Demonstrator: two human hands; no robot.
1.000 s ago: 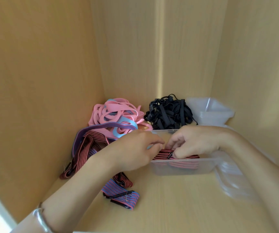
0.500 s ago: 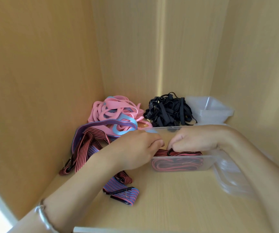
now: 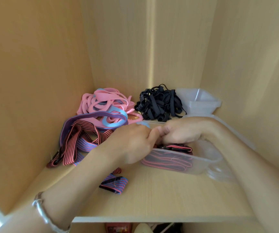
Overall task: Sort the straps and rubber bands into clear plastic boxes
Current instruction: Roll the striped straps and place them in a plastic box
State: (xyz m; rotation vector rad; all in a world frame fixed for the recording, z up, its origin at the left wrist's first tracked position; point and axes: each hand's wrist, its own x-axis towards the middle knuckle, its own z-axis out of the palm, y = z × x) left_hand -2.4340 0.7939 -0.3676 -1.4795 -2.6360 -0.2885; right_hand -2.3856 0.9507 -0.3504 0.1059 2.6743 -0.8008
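The pale wooden shelf (image 3: 169,199) is boxed in by matching walls on the left, right and far sides. In the far left corner lies a heap of pink and blue rubber bands (image 3: 105,101), with a pile of black bands (image 3: 159,103) just to its right. A stack of clear boxes (image 3: 201,105) stands at the far right. Striped straps (image 3: 78,142) sprawl along the left side. A small folded strap (image 3: 114,182) lies nearer. A clear box (image 3: 201,167) at centre holds red-and-black straps (image 3: 169,160), beside clear lids (image 3: 219,172) on its right.

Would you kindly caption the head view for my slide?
Left hand and right hand tuck a striped strap into a clear box.
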